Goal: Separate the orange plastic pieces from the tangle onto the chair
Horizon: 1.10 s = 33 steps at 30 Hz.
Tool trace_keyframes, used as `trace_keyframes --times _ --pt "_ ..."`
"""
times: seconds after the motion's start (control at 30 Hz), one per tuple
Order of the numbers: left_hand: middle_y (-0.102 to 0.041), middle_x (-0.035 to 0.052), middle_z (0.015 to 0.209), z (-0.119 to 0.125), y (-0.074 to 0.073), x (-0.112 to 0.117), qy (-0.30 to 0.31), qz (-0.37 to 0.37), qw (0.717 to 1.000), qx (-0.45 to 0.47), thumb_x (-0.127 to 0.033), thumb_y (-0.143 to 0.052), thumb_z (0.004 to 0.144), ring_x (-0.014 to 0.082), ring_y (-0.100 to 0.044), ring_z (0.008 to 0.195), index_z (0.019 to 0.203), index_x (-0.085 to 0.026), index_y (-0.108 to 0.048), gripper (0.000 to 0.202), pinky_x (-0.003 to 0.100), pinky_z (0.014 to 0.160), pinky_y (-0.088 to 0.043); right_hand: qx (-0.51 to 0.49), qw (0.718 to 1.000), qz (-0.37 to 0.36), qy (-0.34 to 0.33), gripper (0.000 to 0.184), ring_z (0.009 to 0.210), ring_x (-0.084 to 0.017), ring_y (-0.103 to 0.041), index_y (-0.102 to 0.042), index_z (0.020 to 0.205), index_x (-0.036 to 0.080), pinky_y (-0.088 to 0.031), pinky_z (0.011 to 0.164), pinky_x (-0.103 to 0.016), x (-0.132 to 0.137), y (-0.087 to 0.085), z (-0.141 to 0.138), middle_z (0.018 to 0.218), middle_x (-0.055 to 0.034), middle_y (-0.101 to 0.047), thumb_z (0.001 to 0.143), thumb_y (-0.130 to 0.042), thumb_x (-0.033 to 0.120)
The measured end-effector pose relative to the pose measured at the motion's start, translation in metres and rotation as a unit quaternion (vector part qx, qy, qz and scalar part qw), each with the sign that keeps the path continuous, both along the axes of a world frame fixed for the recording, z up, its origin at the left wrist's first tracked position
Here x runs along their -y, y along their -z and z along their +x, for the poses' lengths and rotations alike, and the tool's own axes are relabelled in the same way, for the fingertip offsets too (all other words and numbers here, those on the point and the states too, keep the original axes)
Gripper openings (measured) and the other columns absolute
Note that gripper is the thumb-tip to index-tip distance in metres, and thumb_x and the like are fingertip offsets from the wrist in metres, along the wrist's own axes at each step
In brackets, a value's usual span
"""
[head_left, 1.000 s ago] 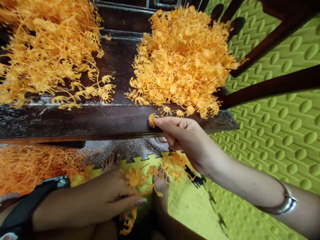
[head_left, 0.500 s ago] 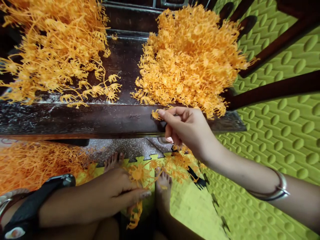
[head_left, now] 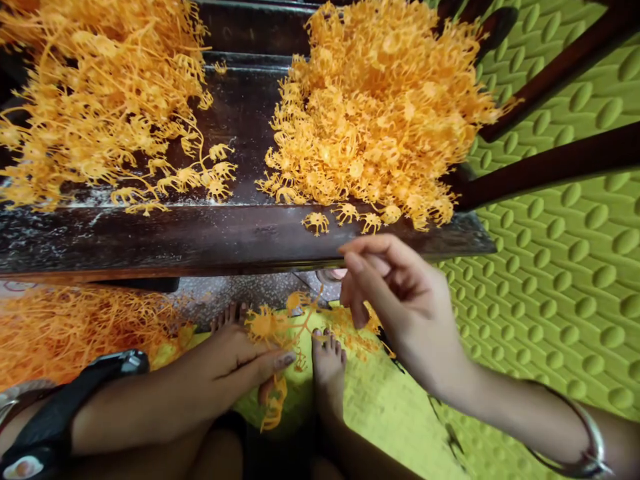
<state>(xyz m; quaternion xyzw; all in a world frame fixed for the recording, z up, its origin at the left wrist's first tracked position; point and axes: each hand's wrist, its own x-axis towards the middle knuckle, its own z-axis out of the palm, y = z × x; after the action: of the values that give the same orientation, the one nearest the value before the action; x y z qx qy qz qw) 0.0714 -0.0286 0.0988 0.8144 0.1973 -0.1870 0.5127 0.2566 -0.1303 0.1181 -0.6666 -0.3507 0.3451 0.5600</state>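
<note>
Two hands work below a dark wooden surface: the left hand grips one branched orange cluster, while the right hand, thumb and forefinger nearly together, appears to hold nothing. Beyond the right hand lie at least three loose orange pieces and one pile; a second pile sits beyond the left.

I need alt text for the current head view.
The left hand holds an orange sprig; the right hand, with nothing visible in it, is near the edge of a dark bench. It bears a left heap and a right heap, both orange, small spidery pieces lying before the latter.
</note>
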Motion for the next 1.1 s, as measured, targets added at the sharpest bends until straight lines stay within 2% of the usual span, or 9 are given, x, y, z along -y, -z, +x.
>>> trace_keyframes --times 0.1,0.2,0.3,0.43,0.67,0.77,0.83,0.97,1.1 --pt "-0.064 0.0043 0.077 0.004 -0.011 -0.003 0.015 -0.021 1.0 -0.004 -0.047 -0.023 0.093 0.0179 -0.059 0.082 0.071 -0.017 -0.065 0.056 0.025 0.077 -0.044 0.015 0.994 -0.096 -0.049 0.025 0.058 -0.006 -0.051 -0.058 0.097 0.021 -0.043 0.047 -0.015 0.017 0.009 -0.002 0.072 0.0034 -0.054 0.081 -0.068 0.038" --pt "-0.064 0.0008 0.073 0.005 -0.012 -0.004 0.038 -0.04 0.998 0.036 -0.046 -0.026 0.095 0.0162 -0.058 0.082 0.067 -0.019 -0.062 0.053 0.024 0.082 -0.042 -0.175 0.955 -0.198 -0.135 0.039 0.056 -0.009 -0.055 -0.055 0.109 0.021 -0.043 0.04 -0.016 0.025 0.01 -0.002 0.075 0.0019 -0.055 0.081 -0.065 0.046" --pt "-0.061 -0.0022 0.067 0.006 -0.007 -0.003 0.076 -0.056 0.993 0.067 -0.044 -0.03 0.098 0.013 -0.054 0.072 0.065 -0.019 -0.06 0.051 0.023 0.081 -0.042 -0.296 0.907 -0.232 -0.188 0.033 0.053 -0.007 -0.054 -0.058 0.1 0.017 -0.039 0.039 -0.013 0.027 0.003 -0.003 0.073 0.001 -0.059 0.082 -0.064 0.044" --pt "-0.062 -0.0011 0.071 0.006 -0.002 -0.001 0.093 -0.046 0.99 0.091 -0.045 -0.028 0.099 0.0121 -0.054 0.069 0.071 -0.017 -0.06 0.051 0.021 0.071 -0.042 -0.255 0.918 -0.236 -0.191 0.031 0.051 -0.004 -0.049 -0.062 0.085 0.015 -0.034 0.04 -0.011 0.028 -0.001 -0.001 0.068 0.001 -0.06 0.078 -0.07 0.044" --pt "-0.063 0.0 0.075 -0.001 0.012 0.003 0.042 0.036 0.997 0.06 -0.055 -0.026 0.098 0.0144 -0.056 0.075 0.075 -0.017 -0.063 0.058 0.024 0.069 -0.039 -0.223 0.925 -0.242 -0.191 0.037 0.051 -0.007 -0.047 -0.059 0.08 0.016 -0.034 0.043 -0.017 0.043 0.015 0.008 0.065 0.0008 -0.058 0.072 -0.072 0.05" --pt "-0.065 0.0017 0.08 -0.001 0.01 0.003 0.077 0.041 0.996 0.033 -0.049 -0.031 0.099 0.0156 -0.057 0.08 0.08 -0.017 -0.065 0.05 0.025 0.073 -0.04 -0.171 0.921 -0.258 -0.236 0.035 0.057 -0.008 -0.045 -0.06 0.076 0.015 -0.03 0.047 -0.019 0.045 0.012 0.007 0.069 -0.0007 -0.058 0.07 -0.074 0.047" --pt "-0.065 0.0018 0.079 0.001 0.007 0.003 0.097 0.036 0.994 0.03 -0.044 -0.034 0.099 0.0148 -0.057 0.076 0.083 -0.017 -0.066 0.045 0.025 0.07 -0.041 -0.16 0.917 -0.27 -0.247 0.037 0.063 -0.011 -0.048 -0.059 0.069 0.016 -0.034 0.052 -0.021 0.042 0.008 0.003 0.068 -0.0013 -0.058 0.071 -0.073 0.049" --pt "-0.066 0.0028 0.079 0.001 0.004 -0.001 0.083 0.032 0.995 0.037 -0.044 -0.031 0.099 0.0155 -0.058 0.074 0.082 -0.017 -0.067 0.048 0.025 0.068 -0.042 -0.188 0.931 -0.262 -0.172 0.039 0.066 -0.014 -0.052 -0.058 0.068 0.017 -0.043 0.065 -0.027 0.038 0.006 -0.004 0.065 -0.0008 -0.056 0.078 -0.064 0.055" --pt "-0.065 0.0014 0.071 -0.006 -0.005 -0.008 0.042 0.005 0.998 0.048 -0.048 -0.028 0.098 0.0157 -0.057 0.069 0.076 -0.021 -0.067 0.053 0.025 0.064 -0.043 -0.236 0.948 -0.211 -0.032 0.025 0.064 -0.014 -0.055 -0.063 0.079 0.025 -0.046 0.06 -0.025 0.045 -0.011 -0.003 0.069 -0.0007 -0.056 0.079 -0.065 0.05"
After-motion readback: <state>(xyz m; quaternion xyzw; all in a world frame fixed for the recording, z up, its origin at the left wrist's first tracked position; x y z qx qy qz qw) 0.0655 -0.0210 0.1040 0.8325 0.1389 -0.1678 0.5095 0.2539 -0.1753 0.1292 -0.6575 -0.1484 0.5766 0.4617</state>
